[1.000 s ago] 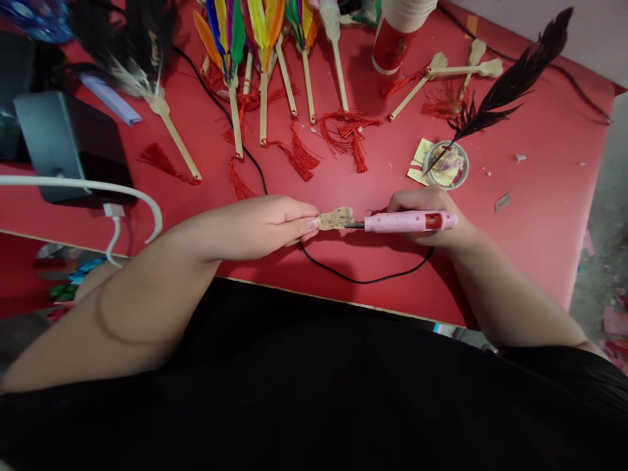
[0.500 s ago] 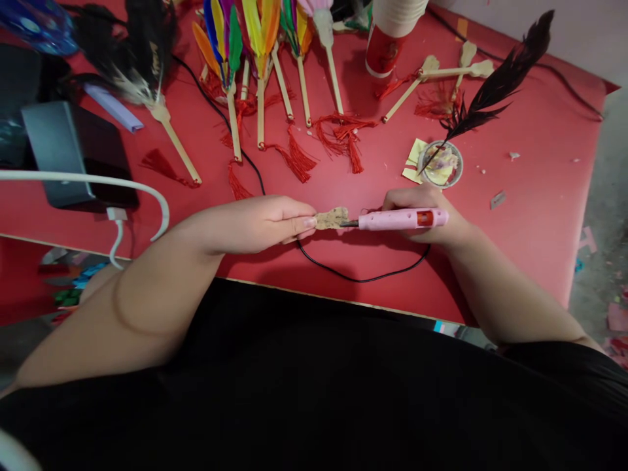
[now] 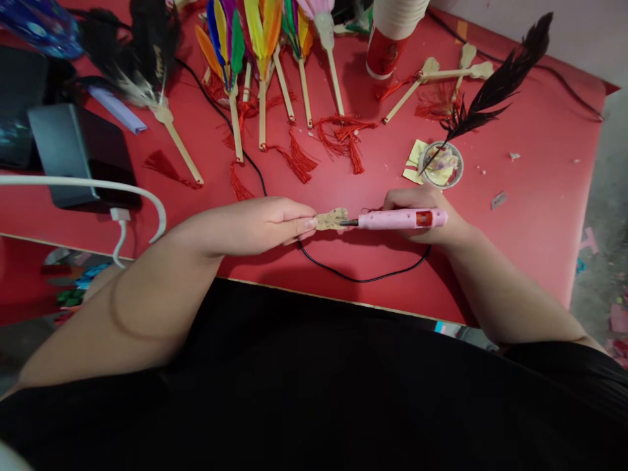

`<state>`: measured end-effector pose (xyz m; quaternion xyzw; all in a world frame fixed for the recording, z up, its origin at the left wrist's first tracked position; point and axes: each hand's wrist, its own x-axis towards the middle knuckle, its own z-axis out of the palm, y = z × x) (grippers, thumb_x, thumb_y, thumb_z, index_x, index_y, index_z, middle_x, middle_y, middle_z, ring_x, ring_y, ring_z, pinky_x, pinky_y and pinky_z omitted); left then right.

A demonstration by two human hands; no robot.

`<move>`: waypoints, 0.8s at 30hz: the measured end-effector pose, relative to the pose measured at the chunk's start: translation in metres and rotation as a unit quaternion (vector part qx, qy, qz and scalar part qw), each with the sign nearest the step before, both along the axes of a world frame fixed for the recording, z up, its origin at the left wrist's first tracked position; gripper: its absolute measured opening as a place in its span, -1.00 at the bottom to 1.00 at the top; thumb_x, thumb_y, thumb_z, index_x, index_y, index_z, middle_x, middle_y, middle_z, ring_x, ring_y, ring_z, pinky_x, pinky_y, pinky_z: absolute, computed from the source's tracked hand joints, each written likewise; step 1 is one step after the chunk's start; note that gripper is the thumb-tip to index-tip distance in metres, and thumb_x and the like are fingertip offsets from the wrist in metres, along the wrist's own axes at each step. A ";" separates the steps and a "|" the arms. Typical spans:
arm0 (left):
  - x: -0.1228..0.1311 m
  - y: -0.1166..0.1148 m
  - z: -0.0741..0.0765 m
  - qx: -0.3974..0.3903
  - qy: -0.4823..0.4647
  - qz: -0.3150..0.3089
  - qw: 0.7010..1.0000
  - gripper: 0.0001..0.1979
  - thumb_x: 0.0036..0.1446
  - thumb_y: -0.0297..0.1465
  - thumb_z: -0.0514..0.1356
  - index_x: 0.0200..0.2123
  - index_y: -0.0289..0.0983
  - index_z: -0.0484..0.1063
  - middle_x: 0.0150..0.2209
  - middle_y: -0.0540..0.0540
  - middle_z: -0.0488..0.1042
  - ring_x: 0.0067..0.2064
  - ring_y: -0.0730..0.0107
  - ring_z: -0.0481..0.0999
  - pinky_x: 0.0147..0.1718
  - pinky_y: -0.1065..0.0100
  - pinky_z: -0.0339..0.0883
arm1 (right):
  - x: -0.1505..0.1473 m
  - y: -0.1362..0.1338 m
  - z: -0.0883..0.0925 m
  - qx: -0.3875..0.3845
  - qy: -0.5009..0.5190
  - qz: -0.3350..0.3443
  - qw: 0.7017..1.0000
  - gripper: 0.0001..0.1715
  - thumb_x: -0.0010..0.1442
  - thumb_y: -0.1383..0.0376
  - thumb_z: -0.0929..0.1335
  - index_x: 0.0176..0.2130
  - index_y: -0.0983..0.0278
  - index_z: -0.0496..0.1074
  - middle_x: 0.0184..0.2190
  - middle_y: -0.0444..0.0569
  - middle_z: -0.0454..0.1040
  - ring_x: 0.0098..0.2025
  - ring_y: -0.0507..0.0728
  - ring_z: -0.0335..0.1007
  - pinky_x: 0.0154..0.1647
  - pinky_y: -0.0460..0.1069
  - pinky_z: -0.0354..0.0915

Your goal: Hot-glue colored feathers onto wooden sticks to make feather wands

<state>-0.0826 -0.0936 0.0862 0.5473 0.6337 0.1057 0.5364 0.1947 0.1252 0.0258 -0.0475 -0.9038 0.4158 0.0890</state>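
Pinched between the thumb and fingers of my left hand (image 3: 260,226) is a small flat wooden piece (image 3: 330,220) with a wavy outer end; the rest of it is hidden in the hand. My right hand (image 3: 417,197) is wrapped around a pink glue gun (image 3: 387,220) lying level, its trigger side out of sight. The gun's dark metal nozzle (image 3: 349,223) points left and meets the end of the wooden piece. A black cord (image 3: 363,280) loops below both hands on the red table (image 3: 530,216).
Behind my hands lie wooden handles with bright feathers (image 3: 262,39) and red tassels (image 3: 299,163). A small cup (image 3: 460,171) with a black feather (image 3: 510,82) across it stands right, near stacked paper cups (image 3: 385,55) and a blade (image 3: 498,200). A black box (image 3: 59,150) with a white cable sits left.
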 end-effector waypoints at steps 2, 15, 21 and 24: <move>-0.001 0.000 -0.001 0.005 0.002 0.004 1.000 -0.61 0.54 -0.06 0.12 -0.27 -0.17 0.46 -0.33 -0.06 0.52 -0.32 0.28 0.47 -0.27 0.31 0.36 | 0.000 -0.001 0.001 -0.026 0.012 0.009 1.000 -0.87 0.24 0.40 0.46 -0.28 0.18 0.46 -0.48 -0.19 0.53 -0.54 0.03 0.31 -0.47 -0.01 0.13; -0.001 -0.004 0.002 -0.019 0.063 0.016 0.998 -0.57 0.54 -0.01 0.14 -0.24 -0.18 0.56 -0.34 -0.08 0.57 -0.32 0.24 0.51 -0.30 0.28 0.29 | 0.000 -0.003 0.007 -0.078 0.062 0.055 0.993 -0.82 0.37 0.38 0.51 -0.27 0.18 0.50 -0.52 -0.21 0.47 -0.59 -0.01 0.21 -0.54 -0.01 0.15; 0.000 -0.004 0.002 -0.008 0.072 0.011 0.997 -0.53 0.54 0.03 0.13 -0.20 -0.18 0.62 -0.28 -0.10 0.64 -0.29 0.23 0.54 -0.29 0.28 0.28 | 0.002 -0.001 0.003 -0.058 0.055 0.052 0.996 -0.83 0.41 0.33 0.49 -0.29 0.21 0.54 -0.52 -0.22 0.50 -0.57 -0.04 0.23 -0.51 -0.05 0.14; 0.001 -0.003 0.000 -0.003 0.073 0.004 0.997 -0.49 0.55 0.05 0.12 -0.22 -0.19 0.63 -0.29 -0.10 0.64 -0.30 0.23 0.54 -0.28 0.29 0.27 | 0.004 -0.001 0.001 -0.040 0.035 0.046 0.998 -0.79 0.43 0.24 0.50 -0.29 0.21 0.57 -0.51 -0.18 0.54 -0.56 -0.02 0.30 -0.53 -0.05 0.16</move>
